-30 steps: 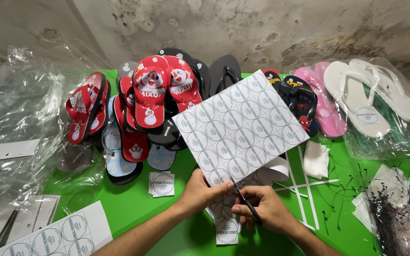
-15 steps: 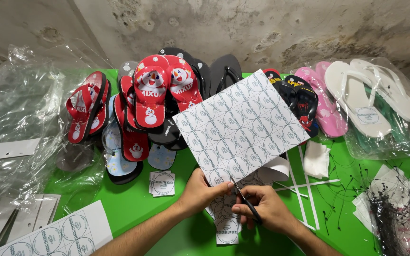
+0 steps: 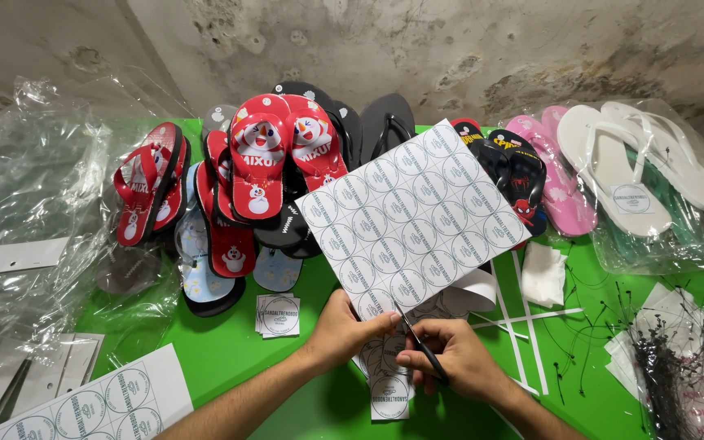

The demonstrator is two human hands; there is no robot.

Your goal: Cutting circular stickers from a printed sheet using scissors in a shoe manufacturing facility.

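Head view: your left hand (image 3: 344, 330) pinches the round-label sheet (image 3: 413, 220) by its lower corner, tilted up over the green desk (image 3: 230, 350) near edge so the blades reach it. Your right hand (image 3: 458, 363) fingers clench scissors (image 3: 421, 346) cutting in. Flip-flops (image 3: 258, 155) line the far edge.

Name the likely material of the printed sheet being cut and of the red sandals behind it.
Printed sheet: seemingly thin matte paper or label stock; it bends where the left hand pinches it. Red sandals: probably foam rubber, with thick flat soles and glossy printed tops.
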